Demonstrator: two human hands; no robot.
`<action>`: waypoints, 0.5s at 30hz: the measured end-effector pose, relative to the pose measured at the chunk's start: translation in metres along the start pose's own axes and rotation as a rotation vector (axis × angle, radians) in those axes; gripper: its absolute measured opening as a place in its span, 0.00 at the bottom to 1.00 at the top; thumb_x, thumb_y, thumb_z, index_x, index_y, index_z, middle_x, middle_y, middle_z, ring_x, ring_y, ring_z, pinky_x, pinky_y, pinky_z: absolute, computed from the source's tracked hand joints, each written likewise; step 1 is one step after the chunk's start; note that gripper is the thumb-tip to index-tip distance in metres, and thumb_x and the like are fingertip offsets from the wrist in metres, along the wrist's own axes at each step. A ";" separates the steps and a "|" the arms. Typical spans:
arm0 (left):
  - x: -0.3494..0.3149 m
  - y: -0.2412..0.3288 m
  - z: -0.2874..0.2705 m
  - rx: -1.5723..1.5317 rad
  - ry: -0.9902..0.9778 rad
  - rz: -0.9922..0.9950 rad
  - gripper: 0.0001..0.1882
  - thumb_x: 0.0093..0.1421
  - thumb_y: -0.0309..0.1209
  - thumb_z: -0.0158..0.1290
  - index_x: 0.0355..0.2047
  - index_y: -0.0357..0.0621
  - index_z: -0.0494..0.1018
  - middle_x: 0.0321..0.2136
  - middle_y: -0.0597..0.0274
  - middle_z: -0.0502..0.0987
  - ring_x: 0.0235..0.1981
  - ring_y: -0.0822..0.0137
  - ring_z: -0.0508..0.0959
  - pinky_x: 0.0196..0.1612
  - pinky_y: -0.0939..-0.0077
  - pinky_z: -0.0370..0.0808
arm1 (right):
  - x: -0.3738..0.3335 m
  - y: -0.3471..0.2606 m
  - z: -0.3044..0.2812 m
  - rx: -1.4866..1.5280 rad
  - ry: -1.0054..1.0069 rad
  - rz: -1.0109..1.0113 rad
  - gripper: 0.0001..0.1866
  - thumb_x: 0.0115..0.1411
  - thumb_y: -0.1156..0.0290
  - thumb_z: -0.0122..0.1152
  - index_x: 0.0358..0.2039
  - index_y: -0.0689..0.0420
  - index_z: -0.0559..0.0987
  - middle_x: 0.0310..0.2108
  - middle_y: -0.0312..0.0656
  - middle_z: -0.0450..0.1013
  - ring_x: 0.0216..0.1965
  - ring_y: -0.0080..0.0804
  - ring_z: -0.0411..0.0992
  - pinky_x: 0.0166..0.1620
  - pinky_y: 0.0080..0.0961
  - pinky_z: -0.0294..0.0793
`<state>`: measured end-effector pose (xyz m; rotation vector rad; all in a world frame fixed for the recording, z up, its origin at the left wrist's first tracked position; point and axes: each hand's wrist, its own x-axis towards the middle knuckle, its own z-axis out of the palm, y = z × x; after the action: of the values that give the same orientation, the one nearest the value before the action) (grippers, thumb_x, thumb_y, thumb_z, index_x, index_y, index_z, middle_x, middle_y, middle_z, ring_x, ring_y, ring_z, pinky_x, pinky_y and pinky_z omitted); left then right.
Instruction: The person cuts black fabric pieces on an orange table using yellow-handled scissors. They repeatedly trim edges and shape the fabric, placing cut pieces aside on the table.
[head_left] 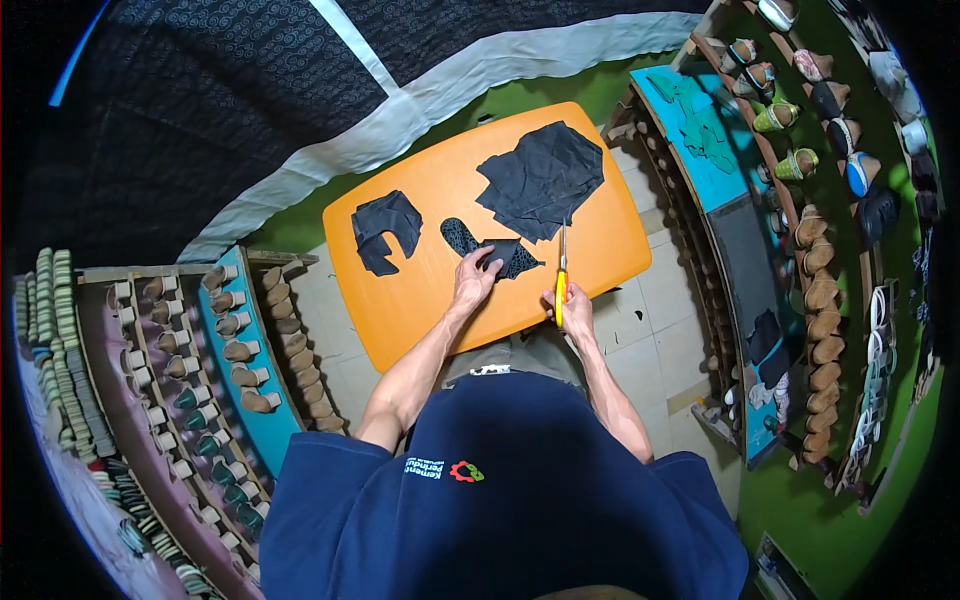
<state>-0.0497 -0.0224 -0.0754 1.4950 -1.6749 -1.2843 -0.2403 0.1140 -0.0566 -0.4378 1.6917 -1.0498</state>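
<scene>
My left hand [476, 277] has its thumb and fingers closed on a small black piece of fabric [501, 253] near the middle of the orange table [420, 315]. Beneath and beside that piece, black patterned material [458, 235] shows, its left end rounded like a shoe sole. How the patterned parts join is hidden. In my right hand [575, 309] is a pair of scissors [562, 280] with yellow handles, its blades pointing away from me, apart from the piece in my left hand. The blade tips reach toward a heap of black fabric [545, 180] at the far right.
A black cutout piece [388, 230] lies on the table's left side. Racks of shoe lasts [240, 350] stand at left, more lasts [822, 320] at right. Teal scraps [700, 125] lie on a blue shelf at right. A dark patterned cloth [240, 110] hangs beyond the table.
</scene>
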 end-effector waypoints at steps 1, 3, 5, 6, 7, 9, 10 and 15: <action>-0.005 0.002 0.004 -0.068 0.023 -0.052 0.18 0.55 0.31 0.62 0.46 0.41 0.80 0.44 0.45 0.79 0.41 0.54 0.80 0.46 0.63 0.76 | 0.001 0.000 -0.001 -0.012 -0.032 0.000 0.20 0.57 0.60 0.73 0.37 0.60 0.73 0.25 0.35 0.74 0.22 0.21 0.72 0.26 0.20 0.73; -0.013 0.006 0.008 0.007 -0.012 -0.026 0.14 0.55 0.29 0.62 0.42 0.39 0.81 0.37 0.48 0.82 0.36 0.61 0.80 0.41 0.68 0.76 | 0.000 0.001 -0.007 -0.010 -0.053 -0.031 0.21 0.57 0.60 0.73 0.37 0.62 0.73 0.25 0.35 0.74 0.22 0.22 0.73 0.26 0.20 0.73; -0.019 0.011 0.018 -0.005 -0.113 -0.062 0.12 0.55 0.27 0.61 0.40 0.38 0.82 0.33 0.51 0.83 0.33 0.66 0.80 0.39 0.70 0.76 | -0.003 -0.004 -0.020 -0.030 -0.075 -0.038 0.21 0.57 0.60 0.73 0.38 0.62 0.74 0.25 0.36 0.75 0.22 0.22 0.73 0.26 0.20 0.73; -0.022 0.013 0.019 -0.044 -0.322 -0.179 0.11 0.56 0.21 0.58 0.40 0.38 0.82 0.31 0.64 0.81 0.35 0.74 0.78 0.39 0.78 0.75 | -0.005 -0.007 -0.027 -0.036 -0.067 -0.033 0.21 0.57 0.60 0.73 0.38 0.62 0.74 0.25 0.36 0.75 0.22 0.22 0.73 0.26 0.20 0.74; -0.026 0.012 0.023 -0.169 -0.564 -0.201 0.11 0.55 0.23 0.61 0.40 0.40 0.82 0.28 0.69 0.80 0.33 0.76 0.76 0.39 0.80 0.73 | -0.009 -0.009 -0.035 -0.046 -0.058 -0.027 0.21 0.57 0.60 0.73 0.38 0.62 0.74 0.25 0.36 0.76 0.22 0.22 0.74 0.27 0.19 0.74; -0.041 0.048 0.027 -0.190 -1.080 -0.251 0.13 0.56 0.27 0.64 0.42 0.42 0.83 0.30 0.70 0.81 0.34 0.77 0.76 0.42 0.81 0.73 | -0.015 -0.005 -0.052 -0.043 -0.028 -0.006 0.21 0.57 0.60 0.74 0.38 0.62 0.74 0.26 0.37 0.77 0.22 0.22 0.74 0.26 0.19 0.74; -0.053 0.058 0.032 -0.178 -1.137 -0.341 0.14 0.56 0.29 0.65 0.44 0.44 0.83 0.32 0.71 0.81 0.35 0.77 0.76 0.43 0.81 0.73 | -0.019 -0.006 -0.060 -0.041 -0.023 0.000 0.21 0.57 0.60 0.74 0.38 0.62 0.74 0.26 0.37 0.77 0.22 0.22 0.74 0.26 0.19 0.74; -0.099 0.092 0.047 -0.558 -0.874 -0.437 0.29 0.55 0.27 0.64 0.59 0.45 0.74 0.42 0.67 0.81 0.45 0.75 0.76 0.48 0.76 0.73 | -0.023 0.012 -0.103 0.080 0.004 -0.047 0.21 0.57 0.57 0.73 0.36 0.59 0.73 0.27 0.36 0.76 0.20 0.20 0.73 0.23 0.18 0.73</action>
<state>-0.1073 0.0784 0.0074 1.0191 -1.2363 -2.6520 -0.3218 0.1811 -0.0461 -0.4253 1.6440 -1.1490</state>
